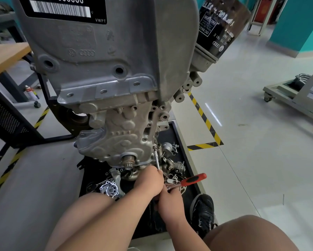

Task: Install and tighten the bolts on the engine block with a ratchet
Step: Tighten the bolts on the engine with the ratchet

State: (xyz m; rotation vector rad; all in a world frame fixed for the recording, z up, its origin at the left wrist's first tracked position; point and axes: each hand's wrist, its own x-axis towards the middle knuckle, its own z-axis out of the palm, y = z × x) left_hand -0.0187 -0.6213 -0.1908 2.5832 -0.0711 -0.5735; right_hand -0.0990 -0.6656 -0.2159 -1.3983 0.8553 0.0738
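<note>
Nearest, the right hand (170,199) has its fingers curled round the metal shank of the ratchet (192,179), close to the head, with the red grip jutting right. That short hold probably suits positioning rather than hard pulling. Just beyond, the left hand (149,180) closes its fingers on the lower end of the extension bar (157,159), likely to keep the socket square; whether ratchet and bar are joined is hidden. The bar's top meets the lower right edge of the engine block (116,69) — the bolt itself can't be seen — above a black tray (178,131) of loose parts.
</note>
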